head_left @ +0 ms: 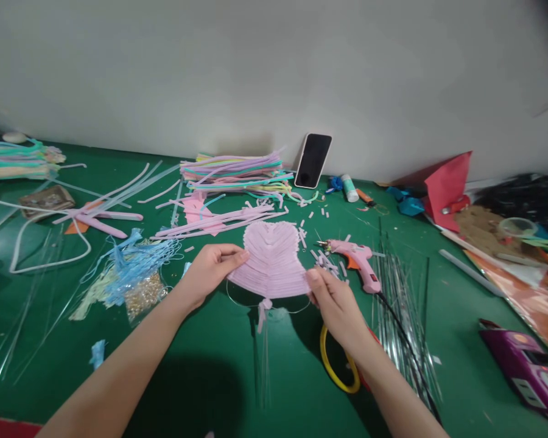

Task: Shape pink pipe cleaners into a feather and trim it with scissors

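Tabletop (296, 377), green and smooth, spreads around the lilac fan (269, 255) to a plain grey wall (210, 79) behind it. Far left of the fan lie pastel pipe cleaners (9, 159); nearer its left, blue tassels (130, 267) and a bag of gold beads (144, 292). The left hand (217, 267) pinches the fan's left edge between thumb and fingers; the right hand (331, 298) pinches its lower right corner. Behind and right of the fan stands a small bottle (349, 188), its label too blurred to read; right of the fan lies a pink glue gun (354, 252); far right, a purple gadget (525, 365), any lettering illegible.
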`<state>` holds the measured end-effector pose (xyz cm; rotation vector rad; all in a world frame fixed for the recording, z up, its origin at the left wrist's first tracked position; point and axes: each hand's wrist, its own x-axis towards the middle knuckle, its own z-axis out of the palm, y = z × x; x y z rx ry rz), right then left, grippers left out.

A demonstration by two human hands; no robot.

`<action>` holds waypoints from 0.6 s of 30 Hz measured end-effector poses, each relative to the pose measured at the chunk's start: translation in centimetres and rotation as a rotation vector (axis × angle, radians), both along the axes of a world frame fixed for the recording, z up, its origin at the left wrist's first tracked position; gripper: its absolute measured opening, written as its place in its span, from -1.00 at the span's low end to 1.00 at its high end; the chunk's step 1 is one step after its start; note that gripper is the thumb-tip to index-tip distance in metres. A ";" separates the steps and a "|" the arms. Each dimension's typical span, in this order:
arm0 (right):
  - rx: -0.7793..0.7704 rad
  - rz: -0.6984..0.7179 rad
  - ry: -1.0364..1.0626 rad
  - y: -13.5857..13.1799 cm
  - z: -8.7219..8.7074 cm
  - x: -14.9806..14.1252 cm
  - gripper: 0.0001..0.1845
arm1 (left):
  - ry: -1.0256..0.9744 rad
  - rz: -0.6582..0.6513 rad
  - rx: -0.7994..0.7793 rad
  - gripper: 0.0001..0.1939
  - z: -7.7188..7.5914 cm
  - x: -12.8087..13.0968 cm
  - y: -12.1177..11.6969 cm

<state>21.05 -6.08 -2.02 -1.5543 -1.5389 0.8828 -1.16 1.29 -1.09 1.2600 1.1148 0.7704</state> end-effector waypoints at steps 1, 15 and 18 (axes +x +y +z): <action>-0.053 -0.008 0.093 0.0 -0.1 0.0 -0.43 | -0.006 0.003 -0.009 -0.70 0.1 0.0 0.0; -0.051 -0.180 0.111 -0.5 -0.5 -1.6 -0.50 | 0.032 0.013 0.061 -0.68 -0.2 0.0 -0.1; -0.075 -0.152 0.158 -0.7 -0.6 -1.8 -0.57 | 0.038 0.013 0.061 -0.66 -0.2 0.0 -0.2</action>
